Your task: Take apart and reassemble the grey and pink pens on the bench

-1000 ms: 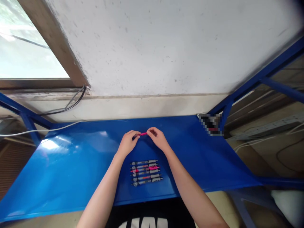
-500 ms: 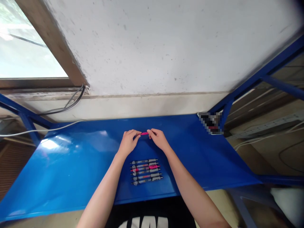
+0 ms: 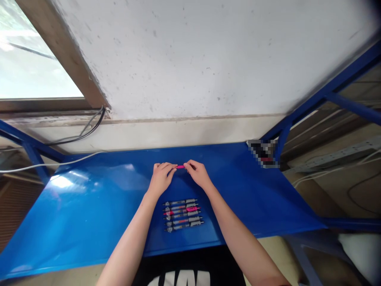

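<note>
Between my two hands is a pink pen [image 3: 180,167], lying sideways just over the far part of the blue table. Its left end is pinched in the fingers of my left hand [image 3: 162,174]. My right hand [image 3: 196,172] grips its right end between thumb and fingertips. Only the bright pink middle shows; both ends are hidden by fingers. Closer to me, between my forearms, several pens [image 3: 183,226] lie side by side in a row. Most have grey and black grips, and one has a pink clip [image 3: 193,209].
The blue table [image 3: 104,218] reaches to the white wall [image 3: 190,71]. A pale cable [image 3: 80,159] runs over its back left corner. A blurred-out object [image 3: 264,153] sits at the back right corner, beside the blue metal frame [image 3: 309,107].
The pen has turned about its length between my fingers, so its clip detail no longer shows and a plain pink side does. Both hands stay in nearly the same place.
</note>
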A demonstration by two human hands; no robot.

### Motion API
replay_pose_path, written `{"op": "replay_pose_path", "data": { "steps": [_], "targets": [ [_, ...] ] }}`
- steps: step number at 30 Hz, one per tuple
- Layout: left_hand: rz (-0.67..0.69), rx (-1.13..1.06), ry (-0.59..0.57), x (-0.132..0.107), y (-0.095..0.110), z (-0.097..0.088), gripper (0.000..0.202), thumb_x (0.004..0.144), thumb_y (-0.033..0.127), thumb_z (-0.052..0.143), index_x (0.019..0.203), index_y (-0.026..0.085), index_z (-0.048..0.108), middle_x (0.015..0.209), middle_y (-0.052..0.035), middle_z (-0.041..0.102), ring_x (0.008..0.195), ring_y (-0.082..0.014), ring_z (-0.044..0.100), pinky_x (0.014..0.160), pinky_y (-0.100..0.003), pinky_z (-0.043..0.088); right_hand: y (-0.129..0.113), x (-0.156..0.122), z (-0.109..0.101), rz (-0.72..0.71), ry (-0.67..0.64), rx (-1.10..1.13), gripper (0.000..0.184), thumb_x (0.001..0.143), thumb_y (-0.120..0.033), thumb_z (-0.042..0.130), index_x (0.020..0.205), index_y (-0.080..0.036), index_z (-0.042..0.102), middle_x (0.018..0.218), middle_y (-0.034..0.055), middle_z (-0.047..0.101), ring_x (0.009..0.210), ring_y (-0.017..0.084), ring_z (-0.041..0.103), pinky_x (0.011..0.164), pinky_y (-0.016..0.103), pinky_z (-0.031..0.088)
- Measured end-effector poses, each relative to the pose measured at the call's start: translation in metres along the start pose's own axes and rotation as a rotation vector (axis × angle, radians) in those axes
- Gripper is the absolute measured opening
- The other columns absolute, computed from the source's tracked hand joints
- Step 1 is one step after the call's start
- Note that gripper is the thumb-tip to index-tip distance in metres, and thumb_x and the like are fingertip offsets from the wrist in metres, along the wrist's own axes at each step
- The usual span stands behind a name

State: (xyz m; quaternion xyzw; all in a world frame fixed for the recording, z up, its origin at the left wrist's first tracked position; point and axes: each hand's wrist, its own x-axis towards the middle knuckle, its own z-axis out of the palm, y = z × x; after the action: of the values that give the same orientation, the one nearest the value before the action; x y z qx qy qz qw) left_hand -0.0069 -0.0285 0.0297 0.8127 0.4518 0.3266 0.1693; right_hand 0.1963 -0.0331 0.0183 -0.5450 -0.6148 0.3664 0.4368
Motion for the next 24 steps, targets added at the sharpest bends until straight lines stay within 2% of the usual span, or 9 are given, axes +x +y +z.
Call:
{"op": "replay_pose_path", "data": {
  "steps": [3,5,7,9,11,14,16,19,24],
  "targets": [
    [-0.016,-0.020,0.051,0.002,0.002,-0.002,0.017,0.100,0.028,0.061,0.108,0.024,0.075,0.105,-0.0062,0.077,0.101,-0.0231,0.069,0.098,-0.043,0.044,0.003,0.000,0.004,0.029,0.011,0.036,0.038,0.095,-0.052,0.057,0.072,-0.022,0.062,0.063,-0.0004,0.061,0.061,0.017,0.055,0.062,0.029,0.043],
    [-0.067,-0.073,0.180,0.004,-0.001,-0.005,0.013,0.095,0.028,0.066,0.104,0.023,0.075,0.108,-0.0079,0.075,0.105,-0.0245,0.067,0.096,-0.042,0.048,0.004,0.000,0.007,0.052,0.036,0.096,0.038,0.093,-0.054,0.058,0.073,-0.022,0.062,0.064,0.0000,0.063,0.061,0.017,0.057,0.063,0.030,0.045],
    [-0.183,-0.149,0.348,0.006,-0.006,-0.009,0.018,0.090,0.029,0.070,0.106,0.021,0.072,0.116,-0.0103,0.071,0.106,-0.0248,0.067,0.088,-0.038,0.052,0.005,0.001,0.010,0.075,0.062,0.164,0.038,0.092,-0.057,0.059,0.076,-0.023,0.061,0.066,0.0008,0.064,0.062,0.018,0.059,0.064,0.030,0.048],
    [-0.338,-0.267,0.436,0.008,-0.014,-0.013,0.027,0.088,0.032,0.072,0.112,0.020,0.068,0.116,-0.0105,0.070,0.094,-0.0220,0.069,0.075,-0.033,0.054,0.005,0.002,0.011,0.091,0.077,0.212,0.040,0.090,-0.061,0.059,0.077,-0.023,0.060,0.068,0.0018,0.065,0.064,0.019,0.062,0.066,0.031,0.051],
    [-0.444,-0.477,0.401,0.009,-0.020,-0.014,0.026,0.087,0.036,0.071,0.107,0.019,0.067,0.098,-0.0073,0.074,0.080,-0.0187,0.070,0.070,-0.030,0.054,0.004,0.002,0.011,0.097,0.085,0.230,0.041,0.089,-0.063,0.058,0.078,-0.023,0.059,0.070,0.0027,0.066,0.066,0.019,0.063,0.067,0.032,0.053],
    [-0.517,-0.741,0.344,0.011,-0.024,-0.011,0.029,0.087,0.043,0.071,0.098,0.017,0.067,0.075,-0.0028,0.070,0.069,-0.0166,0.069,0.063,-0.026,0.052,0.001,0.002,0.012,0.096,0.068,0.260,0.040,0.089,-0.062,0.059,0.081,-0.023,0.060,0.071,0.0027,0.066,0.066,0.019,0.063,0.068,0.033,0.054],
    [-0.548,-0.873,0.391,0.012,-0.022,-0.007,0.033,0.085,0.046,0.073,0.099,0.017,0.065,0.077,-0.0038,0.072,0.066,-0.0150,0.068,0.059,-0.024,0.049,0.000,0.000,0.015,0.083,0.034,0.296,0.036,0.087,-0.059,0.063,0.084,-0.023,0.062,0.072,0.0019,0.066,0.066,0.018,0.062,0.068,0.033,0.053],
    [-0.581,-0.986,0.487,0.013,-0.019,-0.004,0.040,0.084,0.045,0.074,0.109,0.018,0.059,0.095,-0.0096,0.077,0.066,-0.0133,0.069,0.058,-0.023,0.049,-0.004,-0.004,0.021,0.042,-0.027,0.269,0.029,0.084,-0.051,0.069,0.086,-0.023,0.064,0.074,0.0008,0.065,0.066,0.017,0.060,0.066,0.031,0.051],
    [-0.589,-0.911,0.550,0.013,-0.017,-0.008,0.042,0.084,0.046,0.072,0.107,0.021,0.048,0.095,-0.0091,0.077,0.063,-0.0124,0.067,0.056,-0.022,0.048,-0.009,-0.012,0.031,-0.025,-0.117,0.129,0.019,0.085,-0.042,0.070,0.085,-0.023,0.067,0.071,-0.0012,0.065,0.066,0.017,0.057,0.067,0.030,0.049]
  ]
}}
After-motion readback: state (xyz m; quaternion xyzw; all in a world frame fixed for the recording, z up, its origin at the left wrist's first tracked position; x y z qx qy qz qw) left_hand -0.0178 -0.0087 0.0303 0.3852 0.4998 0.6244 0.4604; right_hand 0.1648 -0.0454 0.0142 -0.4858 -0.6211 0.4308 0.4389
